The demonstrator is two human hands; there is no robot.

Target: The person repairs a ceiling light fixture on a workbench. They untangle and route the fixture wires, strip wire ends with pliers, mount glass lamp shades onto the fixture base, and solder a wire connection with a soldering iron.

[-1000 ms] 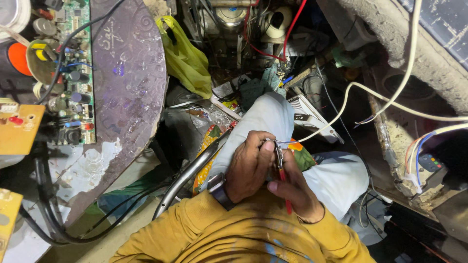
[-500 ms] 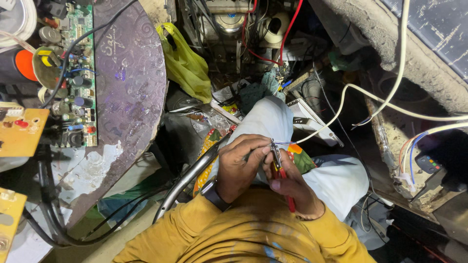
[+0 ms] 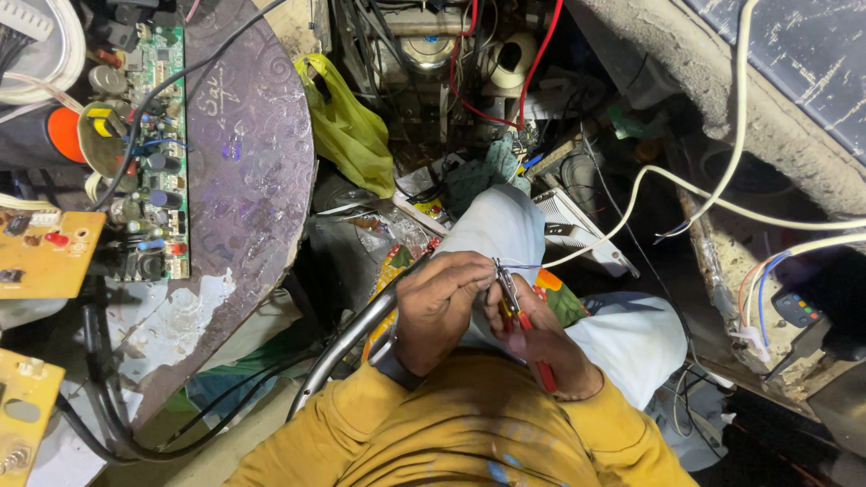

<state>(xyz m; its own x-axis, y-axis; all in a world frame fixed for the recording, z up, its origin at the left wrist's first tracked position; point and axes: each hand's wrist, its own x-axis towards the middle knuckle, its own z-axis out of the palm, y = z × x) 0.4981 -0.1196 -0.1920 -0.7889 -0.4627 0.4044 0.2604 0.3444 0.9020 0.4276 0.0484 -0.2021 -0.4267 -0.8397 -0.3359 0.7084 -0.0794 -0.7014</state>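
Hands unmoved, right hand (image 3: 541,338) gripping red-handled pliers (image 3: 519,316), left hand (image 3: 437,307) pinching wire (image 3: 631,216)

Round purple table (image 3: 244,180): green circuit board (image 3: 158,135), yellow boards (image 3: 45,257) on it.

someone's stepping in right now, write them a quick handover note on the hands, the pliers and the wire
Left hand: fingers pinch the end of the thin wire just at the plier tips.
Right hand: wrapped round the red-handled pliers, whose nose points up at the wire end; whether the nose is clamped on the wire cannot be told.
The wire runs right into a white cable that climbs along the wall.
Both hands work over the lap, above the light trousers.
Done: wire end brought to the pliers.
Left: the work on the wire end; the result is hidden by the fingers.
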